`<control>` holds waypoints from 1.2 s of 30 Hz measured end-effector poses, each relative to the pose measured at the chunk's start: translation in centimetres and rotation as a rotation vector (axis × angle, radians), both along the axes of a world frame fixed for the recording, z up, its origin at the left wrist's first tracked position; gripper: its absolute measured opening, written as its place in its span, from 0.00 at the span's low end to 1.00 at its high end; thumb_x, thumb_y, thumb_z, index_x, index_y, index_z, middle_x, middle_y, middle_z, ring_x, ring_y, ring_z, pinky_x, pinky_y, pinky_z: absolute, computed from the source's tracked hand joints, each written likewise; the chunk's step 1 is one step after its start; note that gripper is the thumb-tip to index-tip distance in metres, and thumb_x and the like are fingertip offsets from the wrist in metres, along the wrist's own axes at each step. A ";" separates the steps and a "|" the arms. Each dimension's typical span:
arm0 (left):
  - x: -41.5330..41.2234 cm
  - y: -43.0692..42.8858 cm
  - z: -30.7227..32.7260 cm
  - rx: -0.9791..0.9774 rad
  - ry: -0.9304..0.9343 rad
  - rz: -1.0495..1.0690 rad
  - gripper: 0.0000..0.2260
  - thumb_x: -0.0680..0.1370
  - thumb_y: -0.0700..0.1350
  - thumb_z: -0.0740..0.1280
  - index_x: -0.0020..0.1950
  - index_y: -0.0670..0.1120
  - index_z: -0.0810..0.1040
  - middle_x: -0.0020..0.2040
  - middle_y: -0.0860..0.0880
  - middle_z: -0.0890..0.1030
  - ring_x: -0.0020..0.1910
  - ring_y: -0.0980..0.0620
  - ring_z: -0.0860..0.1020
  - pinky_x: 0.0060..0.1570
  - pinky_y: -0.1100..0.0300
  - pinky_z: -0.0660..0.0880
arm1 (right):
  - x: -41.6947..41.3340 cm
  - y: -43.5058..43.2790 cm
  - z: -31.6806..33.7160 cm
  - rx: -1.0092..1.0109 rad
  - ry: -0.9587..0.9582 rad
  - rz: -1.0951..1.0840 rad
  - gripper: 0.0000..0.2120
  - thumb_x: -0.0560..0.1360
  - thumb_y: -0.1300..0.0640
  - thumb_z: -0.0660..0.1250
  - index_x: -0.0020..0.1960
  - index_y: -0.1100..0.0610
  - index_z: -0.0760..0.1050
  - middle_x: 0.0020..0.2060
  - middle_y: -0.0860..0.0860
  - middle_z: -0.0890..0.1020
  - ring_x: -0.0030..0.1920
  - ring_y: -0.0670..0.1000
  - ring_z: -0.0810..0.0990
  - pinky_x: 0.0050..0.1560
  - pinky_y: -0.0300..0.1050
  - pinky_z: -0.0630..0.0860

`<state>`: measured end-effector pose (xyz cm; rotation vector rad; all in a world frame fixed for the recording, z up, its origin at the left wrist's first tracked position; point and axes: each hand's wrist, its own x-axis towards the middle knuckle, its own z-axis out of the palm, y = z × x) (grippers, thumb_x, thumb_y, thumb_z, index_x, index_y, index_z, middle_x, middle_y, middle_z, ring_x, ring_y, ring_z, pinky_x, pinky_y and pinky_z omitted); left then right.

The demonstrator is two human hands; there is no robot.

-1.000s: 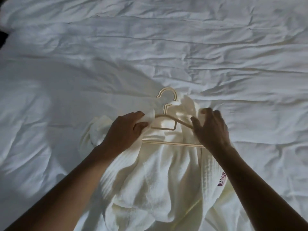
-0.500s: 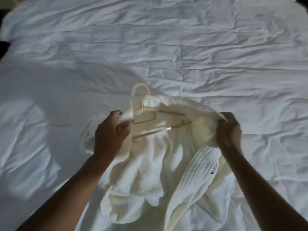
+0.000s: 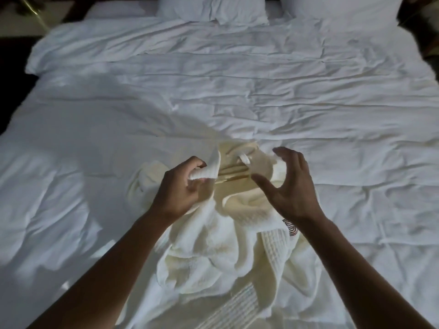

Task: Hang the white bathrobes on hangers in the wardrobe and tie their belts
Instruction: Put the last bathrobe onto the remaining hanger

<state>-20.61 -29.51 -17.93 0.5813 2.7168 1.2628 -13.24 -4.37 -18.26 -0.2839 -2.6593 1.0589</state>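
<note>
Bathrobe (image 3: 213, 245), gripped by left hand (image 3: 180, 188), mostly hides hanger (image 3: 234, 177); right hand (image 3: 292, 186) spread, empty.

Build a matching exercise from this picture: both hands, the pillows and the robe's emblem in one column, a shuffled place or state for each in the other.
1 left hand
2 right hand
3 pillows
4 emblem

A at the head of the bed
B open, spread above the bathrobe
C grips a fold of the bathrobe
D dark red, beside the right wrist

Pairs: 1-C, 2-B, 3-A, 4-D
</note>
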 end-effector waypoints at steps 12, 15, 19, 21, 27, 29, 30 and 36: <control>5.0 -1.6 4.8 0.137 0.397 0.242 0.08 0.75 0.32 0.67 0.52 0.40 0.80 0.49 0.45 0.77 0.49 0.49 0.77 0.51 0.58 0.73 | -0.3 -0.6 4.6 -0.116 -0.235 0.007 0.16 0.79 0.44 0.68 0.60 0.53 0.76 0.47 0.49 0.83 0.50 0.56 0.79 0.49 0.47 0.71; 8.2 -1.5 2.1 -0.162 0.331 -0.113 0.12 0.71 0.37 0.66 0.51 0.50 0.78 0.45 0.51 0.79 0.44 0.48 0.78 0.49 0.47 0.76 | -0.3 -0.2 5.5 -0.155 -0.223 -0.010 0.14 0.77 0.45 0.71 0.59 0.50 0.77 0.47 0.44 0.83 0.50 0.51 0.80 0.44 0.35 0.71; 7.9 -1.7 2.3 -0.297 0.189 -0.279 0.12 0.68 0.52 0.66 0.51 0.58 0.76 0.45 0.57 0.76 0.45 0.52 0.77 0.50 0.45 0.76 | 0.6 -0.7 6.0 -0.110 -0.280 0.142 0.11 0.77 0.44 0.71 0.57 0.46 0.77 0.45 0.40 0.81 0.48 0.46 0.79 0.43 0.30 0.70; 6.8 -0.5 4.7 -0.158 0.256 -0.133 0.18 0.70 0.56 0.70 0.58 0.53 0.77 0.52 0.53 0.76 0.52 0.50 0.76 0.55 0.47 0.73 | 0.9 -0.7 6.5 -0.174 -0.247 0.115 0.12 0.77 0.42 0.71 0.56 0.47 0.79 0.46 0.43 0.83 0.48 0.47 0.80 0.47 0.41 0.74; 4.3 4.0 6.5 -0.272 -0.061 -0.143 0.12 0.79 0.58 0.69 0.55 0.52 0.76 0.47 0.52 0.82 0.51 0.47 0.81 0.45 0.55 0.73 | 1.7 -0.4 8.1 -0.189 -0.244 0.279 0.11 0.75 0.61 0.69 0.52 0.47 0.81 0.44 0.46 0.84 0.46 0.49 0.82 0.48 0.53 0.79; 3.4 3.9 6.2 -0.202 -0.141 -0.129 0.09 0.79 0.55 0.70 0.46 0.52 0.76 0.40 0.55 0.80 0.44 0.50 0.80 0.37 0.59 0.69 | 1.9 0.1 7.7 -0.064 -0.215 0.141 0.20 0.68 0.66 0.63 0.51 0.45 0.81 0.43 0.44 0.84 0.46 0.48 0.81 0.44 0.48 0.79; 3.0 3.7 6.2 -0.181 -0.160 -0.125 0.09 0.79 0.56 0.71 0.45 0.52 0.76 0.40 0.55 0.80 0.43 0.53 0.79 0.36 0.59 0.68 | 1.9 0.7 7.6 0.028 -0.188 0.049 0.21 0.65 0.66 0.62 0.50 0.46 0.80 0.42 0.45 0.84 0.45 0.50 0.81 0.42 0.47 0.79; 1.8 3.9 6.4 -0.157 -0.247 -0.105 0.14 0.74 0.63 0.72 0.53 0.56 0.78 0.47 0.58 0.82 0.47 0.57 0.80 0.46 0.57 0.74 | 2.9 2.2 7.0 0.166 -0.086 -0.098 0.19 0.61 0.69 0.61 0.47 0.51 0.75 0.39 0.47 0.79 0.43 0.56 0.77 0.42 0.50 0.74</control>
